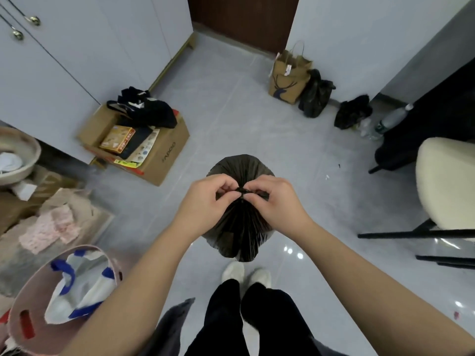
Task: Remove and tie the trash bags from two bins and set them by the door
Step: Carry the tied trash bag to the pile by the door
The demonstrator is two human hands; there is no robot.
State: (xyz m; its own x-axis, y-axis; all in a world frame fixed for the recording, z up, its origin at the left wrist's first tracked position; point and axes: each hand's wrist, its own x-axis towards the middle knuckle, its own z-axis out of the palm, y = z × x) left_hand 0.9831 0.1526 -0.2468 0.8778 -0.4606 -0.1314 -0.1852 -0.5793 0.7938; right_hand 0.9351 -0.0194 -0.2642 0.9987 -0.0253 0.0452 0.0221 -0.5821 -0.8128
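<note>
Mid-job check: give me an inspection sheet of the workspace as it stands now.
Surface: grey tiled floor, glossy, a few specks near the chair.
Job's things: dark trash bag in front of the feet, neck gathered; the fingers hide the knot. The pink bin at lower left holds a white and blue bag. Black bags lie along the wall right of the door.
Clutter: open cardboard box with packets, paper bag, plastic bottle.
Grippers: left hand and right hand both pinch the trash bag's neck.
Cables: nothing seen.
Surroundings: white cabinets on the left, cream chair on the right.
</note>
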